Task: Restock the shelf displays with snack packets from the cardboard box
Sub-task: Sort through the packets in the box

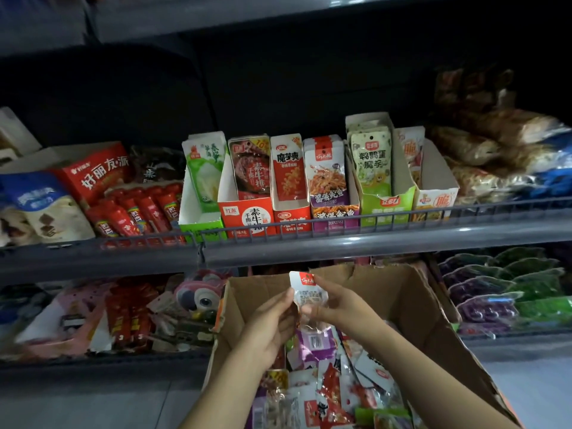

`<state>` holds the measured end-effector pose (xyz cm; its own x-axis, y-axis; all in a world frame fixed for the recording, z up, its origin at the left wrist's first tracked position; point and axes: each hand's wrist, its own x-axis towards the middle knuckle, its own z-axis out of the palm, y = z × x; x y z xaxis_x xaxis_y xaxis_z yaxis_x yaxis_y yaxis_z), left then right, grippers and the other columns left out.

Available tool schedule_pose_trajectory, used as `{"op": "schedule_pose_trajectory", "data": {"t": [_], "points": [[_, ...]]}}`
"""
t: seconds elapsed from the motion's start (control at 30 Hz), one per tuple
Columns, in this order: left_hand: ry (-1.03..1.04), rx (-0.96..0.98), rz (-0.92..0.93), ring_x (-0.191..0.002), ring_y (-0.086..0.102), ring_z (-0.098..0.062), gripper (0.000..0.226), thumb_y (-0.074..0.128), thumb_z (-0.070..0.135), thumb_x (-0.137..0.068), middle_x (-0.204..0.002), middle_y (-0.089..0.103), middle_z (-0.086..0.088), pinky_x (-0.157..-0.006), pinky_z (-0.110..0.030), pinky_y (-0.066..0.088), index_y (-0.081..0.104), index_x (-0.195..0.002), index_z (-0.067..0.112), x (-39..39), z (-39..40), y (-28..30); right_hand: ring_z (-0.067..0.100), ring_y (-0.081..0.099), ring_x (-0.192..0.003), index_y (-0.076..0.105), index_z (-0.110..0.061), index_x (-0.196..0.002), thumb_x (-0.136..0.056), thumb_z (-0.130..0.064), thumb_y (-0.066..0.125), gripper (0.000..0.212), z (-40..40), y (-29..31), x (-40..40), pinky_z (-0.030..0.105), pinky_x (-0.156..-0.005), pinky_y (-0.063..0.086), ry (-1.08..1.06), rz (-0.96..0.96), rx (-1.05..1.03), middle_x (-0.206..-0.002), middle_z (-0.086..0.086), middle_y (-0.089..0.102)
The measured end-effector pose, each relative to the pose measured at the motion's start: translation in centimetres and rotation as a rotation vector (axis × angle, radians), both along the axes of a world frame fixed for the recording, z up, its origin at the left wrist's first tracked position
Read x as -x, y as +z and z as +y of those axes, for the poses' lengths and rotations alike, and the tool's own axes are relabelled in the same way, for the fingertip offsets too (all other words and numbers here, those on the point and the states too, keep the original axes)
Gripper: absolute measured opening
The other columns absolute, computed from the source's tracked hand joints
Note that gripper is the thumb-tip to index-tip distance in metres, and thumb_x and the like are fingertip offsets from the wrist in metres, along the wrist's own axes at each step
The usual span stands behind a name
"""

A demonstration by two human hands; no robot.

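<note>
Both hands are up over the open cardboard box [411,308], holding one small snack packet [305,294] between them: the left hand [269,323] pinches its left edge and the right hand [337,308] has fingers curled round its right side. The packet has a red top label and a clear lower part, and it sits just below the front rail of the shelf [340,247]. The box underneath is full of loose mixed packets [334,388], purple, red and white ones all jumbled. Up on the shelf there's a row of open display cartons standing side by side, and the purple display carton [332,209] holds upright packets with that same red top, kinda looks like a match
</note>
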<state>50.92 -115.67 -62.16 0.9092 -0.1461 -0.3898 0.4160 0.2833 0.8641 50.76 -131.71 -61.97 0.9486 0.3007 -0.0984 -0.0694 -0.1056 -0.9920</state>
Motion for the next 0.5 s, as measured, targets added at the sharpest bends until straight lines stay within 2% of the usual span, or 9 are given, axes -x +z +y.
{"op": "schedule_pose_trajectory", "data": {"t": [0.13, 0.23, 0.33, 0.4, 0.47, 0.5], "points": [[-0.071, -0.035, -0.121, -0.097, 0.069, -0.022, 0.028, 0.058, 0.026, -0.086, -0.103, 0.072, -0.01, -0.081, -0.032, 0.052, 0.068, -0.107, 0.011, 0.1, -0.6, 0.7, 0.013, 0.069, -0.094, 0.053, -0.027, -0.132, -0.078, -0.032, 0.071, 0.057, -0.2, 0.4, -0.3, 0.025, -0.086, 0.053, -0.041, -0.008, -0.017, -0.103, 0.0, 0.072], [-0.117, -0.094, -0.216, -0.099, 0.067, -0.012, 0.025, 0.056, 0.026, -0.087, -0.107, 0.072, 0.001, -0.084, -0.029, 0.052, 0.069, -0.108, 0.02, 0.0, -1.0, 1.4, 0.016, 0.066, -0.104, 0.061, -0.028, -0.124, -0.083, -0.035, 0.065, 0.042, -1.1, 0.8, -0.8, 0.035, -0.095, 0.051, -0.061, 0.038, -0.075, -0.111, -0.001, 0.07], [-0.144, -0.219, -0.322, -0.101, 0.065, -0.005, 0.023, 0.056, 0.024, -0.091, -0.11, 0.069, 0.012, -0.086, -0.024, 0.052, 0.069, -0.109, 0.03, -0.4, -1.1, 1.8, 0.029, 0.064, -0.107, 0.065, -0.015, -0.119, -0.089, -0.029, 0.06, 0.034, -1.9, 0.8, -1.6, 0.045, -0.097, 0.047, -0.097, 0.12, -0.239, -0.114, 0.014, 0.068], [-0.128, -0.3, -0.382, -0.098, 0.065, -0.004, 0.02, 0.058, 0.023, -0.091, -0.109, 0.069, 0.012, -0.08, -0.019, 0.053, 0.07, -0.103, 0.032, -0.5, -1.4, 2.1, 0.033, 0.068, -0.094, 0.065, -0.005, -0.113, -0.093, -0.022, 0.055, 0.028, -2.3, 1.3, -1.9, 0.041, -0.083, 0.054, -0.193, 0.177, -0.327, -0.105, 0.021, 0.069], [-0.079, -0.319, -0.431, -0.093, 0.066, -0.003, 0.018, 0.058, 0.018, -0.092, -0.103, 0.07, 0.01, -0.074, -0.015, 0.051, 0.071, -0.095, 0.031, -0.7, -1.6, 2.4, 0.031, 0.069, -0.077, 0.064, -0.001, -0.107, -0.094, -0.017, 0.052, 0.024, -2.4, 1.8, -2.2, 0.035, -0.065, 0.057, -0.289, 0.188, -0.349, -0.094, 0.023, 0.07], [-0.041, -0.336, -0.453, -0.09, 0.066, -0.002, 0.018, 0.058, 0.016, -0.092, -0.1, 0.07, 0.009, -0.072, -0.014, 0.051, 0.07, -0.093, 0.029, -0.8, -1.8, 2.6, 0.029, 0.069, -0.073, 0.064, -0.001, -0.105, -0.094, -0.016, 0.052, 0.023, -2.6, 2.0, -2.4, 0.033, -0.061, 0.057, -0.331, 0.18, -0.341, -0.091, 0.023, 0.071]]}}
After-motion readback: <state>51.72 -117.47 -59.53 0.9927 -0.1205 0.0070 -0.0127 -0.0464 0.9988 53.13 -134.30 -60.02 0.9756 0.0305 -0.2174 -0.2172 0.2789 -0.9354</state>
